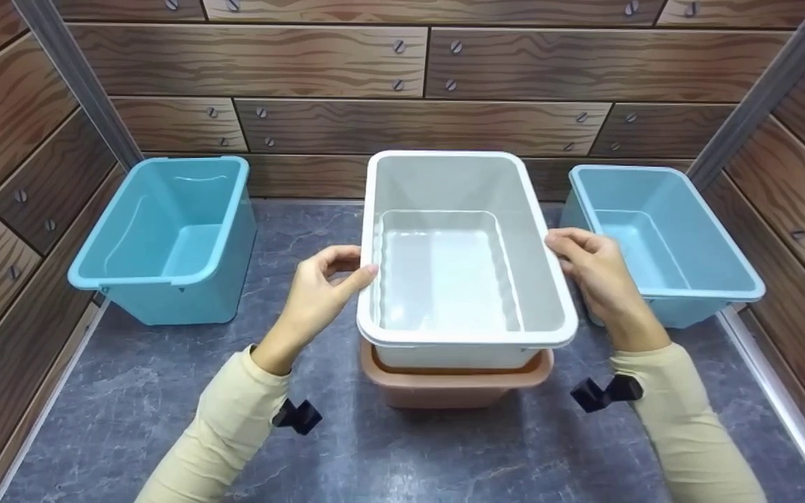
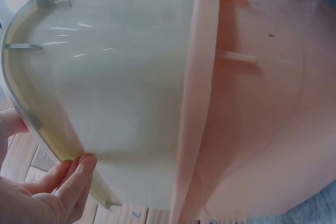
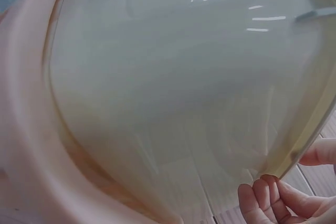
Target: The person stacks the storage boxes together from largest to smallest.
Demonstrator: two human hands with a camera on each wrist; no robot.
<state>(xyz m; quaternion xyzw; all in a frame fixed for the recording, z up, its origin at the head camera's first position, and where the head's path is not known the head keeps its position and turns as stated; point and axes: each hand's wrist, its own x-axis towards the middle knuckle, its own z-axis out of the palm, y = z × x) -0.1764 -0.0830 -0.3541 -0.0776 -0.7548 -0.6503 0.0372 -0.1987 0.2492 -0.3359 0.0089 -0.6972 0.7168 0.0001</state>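
Note:
Both hands hold a white plastic bin (image 1: 469, 339) by the rims of its long sides. My left hand (image 1: 315, 293) pinches the left rim, thumb on top and fingers curled under the lip. On the opposite rim my right hand (image 1: 598, 279) does the same. The white bin's lower part sits inside an orange-brown bin (image 1: 455, 391) below it, its rim well above the lower bin's rim. In the left wrist view, the white wall (image 2: 126, 93) goes down behind the salmon-looking rim (image 2: 197, 93). The right wrist view shows the fingertips (image 3: 257, 192) under the lip.
A turquoise bin (image 1: 228, 237) stands at the left, and a paler blue bin (image 1: 724, 283) at the right, close by my right hand. All stand on a dark marbled surface (image 1: 165, 398). Wood-patterned panels (image 1: 318, 126) with grey corner posts (image 1: 81, 77) enclose the back and sides.

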